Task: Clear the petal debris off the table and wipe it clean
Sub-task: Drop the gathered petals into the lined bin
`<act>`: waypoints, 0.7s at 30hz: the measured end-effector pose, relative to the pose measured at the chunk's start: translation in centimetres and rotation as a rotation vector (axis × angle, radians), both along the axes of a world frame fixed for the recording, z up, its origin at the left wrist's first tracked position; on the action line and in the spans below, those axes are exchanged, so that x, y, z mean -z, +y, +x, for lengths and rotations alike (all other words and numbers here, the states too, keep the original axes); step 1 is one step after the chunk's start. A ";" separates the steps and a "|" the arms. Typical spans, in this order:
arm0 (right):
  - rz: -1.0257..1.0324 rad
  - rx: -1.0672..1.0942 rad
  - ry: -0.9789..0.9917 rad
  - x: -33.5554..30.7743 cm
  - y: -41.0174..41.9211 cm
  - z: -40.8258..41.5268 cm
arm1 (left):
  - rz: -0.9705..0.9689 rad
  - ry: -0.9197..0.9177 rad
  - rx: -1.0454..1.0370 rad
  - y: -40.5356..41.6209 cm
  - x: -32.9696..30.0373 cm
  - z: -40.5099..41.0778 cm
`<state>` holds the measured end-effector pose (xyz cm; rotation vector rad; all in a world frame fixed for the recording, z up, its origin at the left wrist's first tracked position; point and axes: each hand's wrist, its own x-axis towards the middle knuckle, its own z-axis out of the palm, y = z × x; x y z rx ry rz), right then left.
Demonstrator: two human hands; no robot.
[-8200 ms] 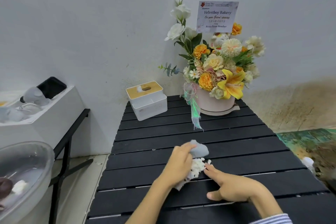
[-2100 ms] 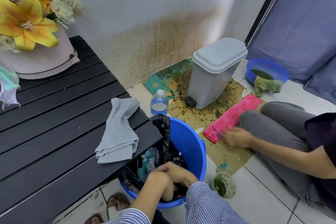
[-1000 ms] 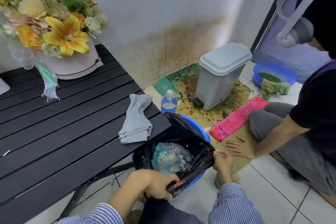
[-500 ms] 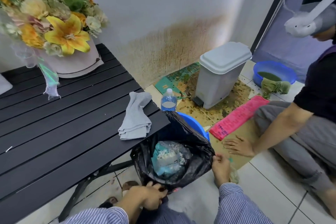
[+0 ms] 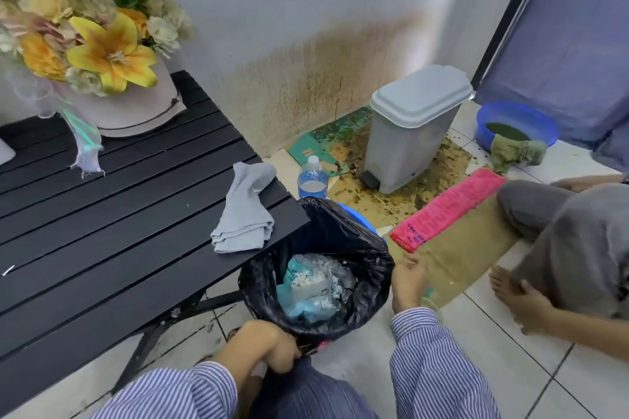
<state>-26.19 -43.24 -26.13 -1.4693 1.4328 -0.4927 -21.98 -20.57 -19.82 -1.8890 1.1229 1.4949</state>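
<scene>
Two hands work the rim of the black bin bag point(image 5: 343, 235): the left hand point(image 5: 269, 347) curls its fingers round the near edge, while the right hand point(image 5: 406, 282) seems to pinch the far side, its fingertips partly hidden. White petal debris point(image 5: 311, 277) lies inside the bag among pale blue wrappers. The grey cloth point(image 5: 246, 209) lies crumpled at the corner of the black slatted table point(image 5: 102, 231), with the flower arrangement point(image 5: 102, 44) standing at the back.
</scene>
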 end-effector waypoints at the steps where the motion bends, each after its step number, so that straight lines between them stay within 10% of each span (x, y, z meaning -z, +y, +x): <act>1: -0.092 -0.030 -0.014 -0.6 0.4 0.0 | 0.005 0.001 -0.015 -0.3 -0.6 -0.1; 6: -0.321 -0.441 -0.100 -2.7 2.5 0.1 | -0.102 -0.024 -0.083 -0.5 -2.5 -0.2; 11: -0.419 -1.017 0.418 -1.6 3.0 0.5 | -0.162 -0.034 -0.067 -0.2 -3.0 -0.3; 21: -0.411 -0.983 0.482 -0.6 1.9 1.9 | -0.826 -0.197 -0.458 -4.0 -3.4 4.7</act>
